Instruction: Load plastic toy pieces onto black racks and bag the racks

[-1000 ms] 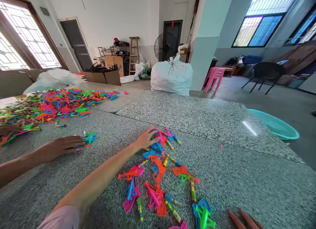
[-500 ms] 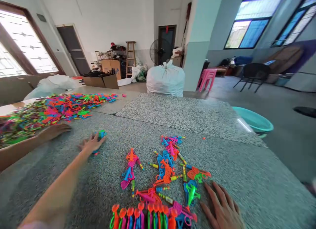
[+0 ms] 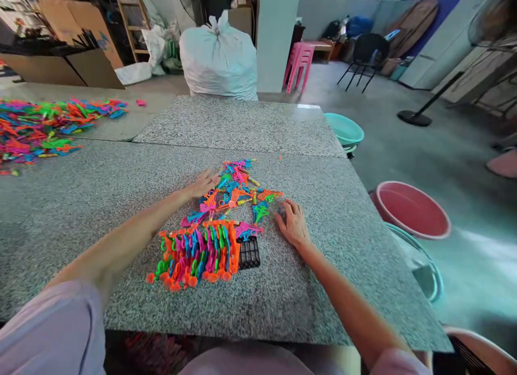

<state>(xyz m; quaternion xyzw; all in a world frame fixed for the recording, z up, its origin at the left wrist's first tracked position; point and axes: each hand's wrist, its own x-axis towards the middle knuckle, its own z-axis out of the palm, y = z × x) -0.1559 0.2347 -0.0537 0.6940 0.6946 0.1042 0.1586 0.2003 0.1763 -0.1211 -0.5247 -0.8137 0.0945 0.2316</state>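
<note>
My left hand [image 3: 205,183] is at the left edge of a loose pile of small bright plastic toys [image 3: 235,194], its fingers stretched out against the nearest pieces. Pink, blue, orange and green pieces lie there, some with yellow banded tubes. On the right of the pile, my right hand [image 3: 293,222] rests on the tabletop with fingers apart, holding nothing. Nearer to me, a dense row of similar toys [image 3: 200,254] with round orange ends stands side by side. A black slotted rack [image 3: 249,252] shows at that row's right end.
Speckled stone slabs form the table [image 3: 161,310]. A large heap of coloured pieces [image 3: 44,130] lies far left. A tied white sack [image 3: 218,60] stands beyond the far edge. A red basin [image 3: 412,210] and a teal basin [image 3: 343,130] are right of the table.
My view has swung right and down. My left hand has moved right, from blue-green pieces on the bare tabletop to the loose pile. The other person's hand has left the view.
</note>
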